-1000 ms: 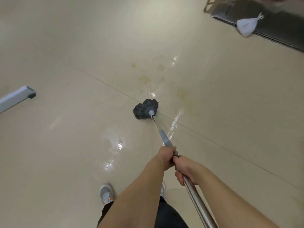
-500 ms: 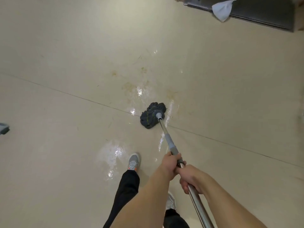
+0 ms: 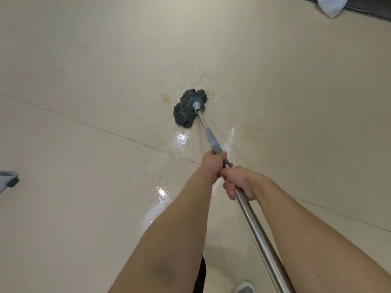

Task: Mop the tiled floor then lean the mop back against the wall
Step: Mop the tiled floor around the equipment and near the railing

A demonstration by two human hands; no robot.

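The mop's dark grey string head lies flat on the beige tiled floor, pressed among yellowish stains. Its metal handle runs from the head down to the lower right. My left hand grips the handle just below the grey collar. My right hand grips it right behind the left, the two hands touching. Wet shiny patches trail behind the mop head.
A white cloth or bag lies by a dark mat at the top right. A grey-and-black object pokes in at the left edge. My grey shoe shows at the bottom. Open floor spreads to the left and far side.
The mop head has been pushed forward past the tile joint onto the stained patch. My view has shifted forward, and both hands have kept their hold on the handle.
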